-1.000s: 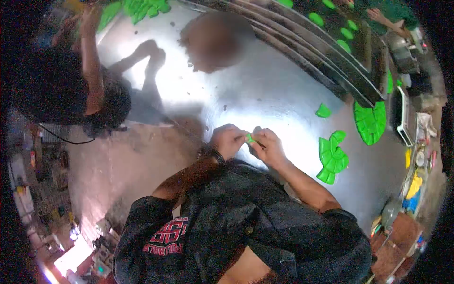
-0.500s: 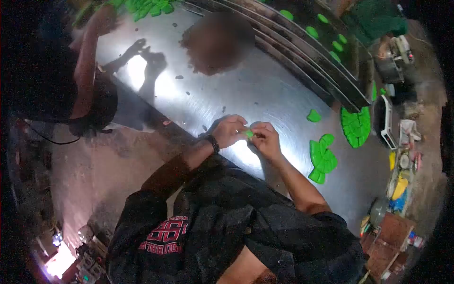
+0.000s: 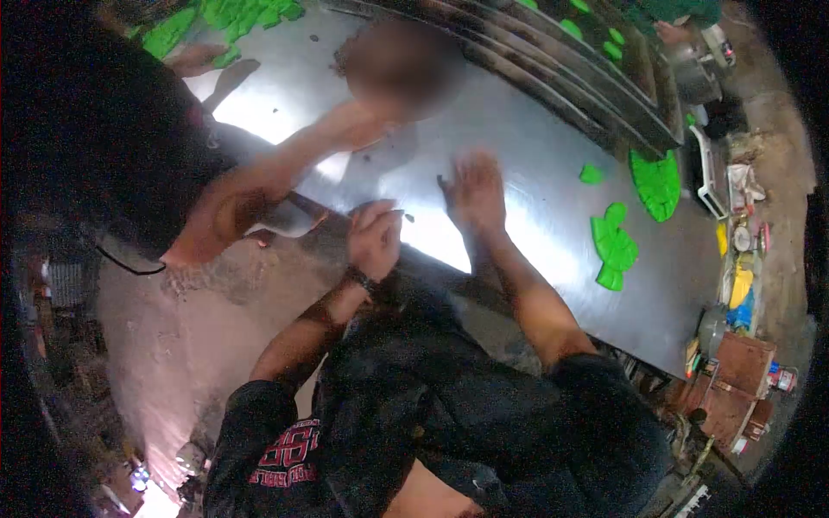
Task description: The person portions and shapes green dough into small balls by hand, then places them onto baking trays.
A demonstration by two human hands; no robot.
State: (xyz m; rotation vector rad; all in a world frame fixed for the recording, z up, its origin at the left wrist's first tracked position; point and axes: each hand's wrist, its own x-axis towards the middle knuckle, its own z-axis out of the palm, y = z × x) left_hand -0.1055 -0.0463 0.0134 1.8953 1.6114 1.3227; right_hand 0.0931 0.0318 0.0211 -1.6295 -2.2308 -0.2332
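Heads up: a co-worker's arm [image 3: 285, 164] cuts across the table [image 3: 518, 129] just beside your left grip [image 3: 376, 237]. That grip is curled shut right at the table edge, and I can't tell if anything's inside it. One nudge from that arm and whatever's in there probably goes over the edge. Your right grip [image 3: 473, 194] is open, flat, palm down on the shiny steel, touching nothing green. Lean on it and it could slide.

The green cutouts sit well off to its right: one small piece [image 3: 591, 174], one round fan [image 3: 654, 183], and one overlapped stack [image 3: 614, 246] I can't split into a count. There's also one green pile [image 3: 173, 30] at the far corner.
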